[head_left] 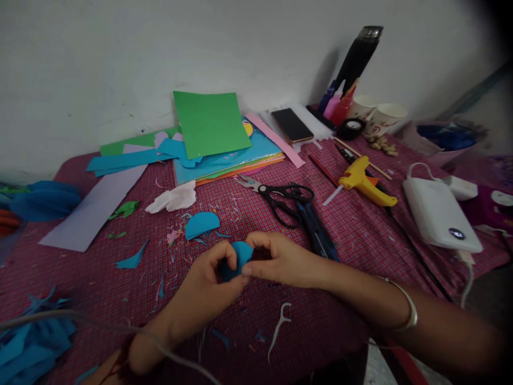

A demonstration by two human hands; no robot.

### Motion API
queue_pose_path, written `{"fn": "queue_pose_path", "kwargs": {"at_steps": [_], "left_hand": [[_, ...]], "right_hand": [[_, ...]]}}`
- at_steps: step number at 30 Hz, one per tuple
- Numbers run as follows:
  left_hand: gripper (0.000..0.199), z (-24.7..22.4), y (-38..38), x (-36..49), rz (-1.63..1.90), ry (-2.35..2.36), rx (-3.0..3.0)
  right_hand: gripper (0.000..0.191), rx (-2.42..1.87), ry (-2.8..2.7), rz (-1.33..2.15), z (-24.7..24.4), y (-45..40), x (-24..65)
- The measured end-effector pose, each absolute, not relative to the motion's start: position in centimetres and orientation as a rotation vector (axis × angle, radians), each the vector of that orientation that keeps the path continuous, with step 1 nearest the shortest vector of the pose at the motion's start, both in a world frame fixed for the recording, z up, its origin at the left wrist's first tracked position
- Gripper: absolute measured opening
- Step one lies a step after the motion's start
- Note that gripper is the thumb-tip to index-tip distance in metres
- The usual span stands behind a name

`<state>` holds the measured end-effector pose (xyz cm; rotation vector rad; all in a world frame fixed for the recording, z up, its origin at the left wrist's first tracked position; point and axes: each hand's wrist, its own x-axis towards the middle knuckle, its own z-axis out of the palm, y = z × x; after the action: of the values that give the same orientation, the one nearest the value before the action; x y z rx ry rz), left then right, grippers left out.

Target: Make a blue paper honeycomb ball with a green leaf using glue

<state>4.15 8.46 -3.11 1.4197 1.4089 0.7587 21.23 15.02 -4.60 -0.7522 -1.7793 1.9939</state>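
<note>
Between my two hands is a small piece of blue paper (242, 255), partly hidden by the fingers. My left hand (212, 275) grips it from the left, fingers curled round its edge. On the other side my right hand (276, 260) pinches its right edge between thumb and fingers. Just beyond them lies a folded half-round of blue paper (202, 224). Black-handled scissors (276, 195) rest past my right hand, partly over a dark blue cutter (318, 230). A white floss pick (279, 331) lies on the near side of the hands.
Green paper (212, 125) tops a stack of coloured sheets at the back. To the right are a phone (292, 125), a yellow glue gun (366, 182), a white power bank (441, 214) and paper cups (387, 118). A cable (120, 327) crosses my left forearm. Blue scraps (32, 342) lie at left.
</note>
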Motion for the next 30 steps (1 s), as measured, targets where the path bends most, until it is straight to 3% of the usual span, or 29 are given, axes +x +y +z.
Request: {"fn": "queue_pose_path", "kwargs": {"at_steps": [6,16,22,30], "left_hand": [[0.031,-3.6,8.3,3.7,0.736,1.285,1.211],[0.019,-4.0,8.4,3.6,0.826,1.217,1.114],[0.044,-3.3,8.6,3.7,0.86,1.295,1.219],[0.041,-2.9,9.0,3.9,0.844,1.318,1.328]], "right_hand": [[0.022,-0.721,-1.773,2.028,-4.9,14.9,21.2],[0.012,-0.729,-1.84,1.953,-4.6,15.0,21.3],[0.012,-0.851,-1.841,1.929,-4.7,15.0,21.1],[0.022,-1.095,-1.924,1.725,-4.4,15.1,21.2]]}}
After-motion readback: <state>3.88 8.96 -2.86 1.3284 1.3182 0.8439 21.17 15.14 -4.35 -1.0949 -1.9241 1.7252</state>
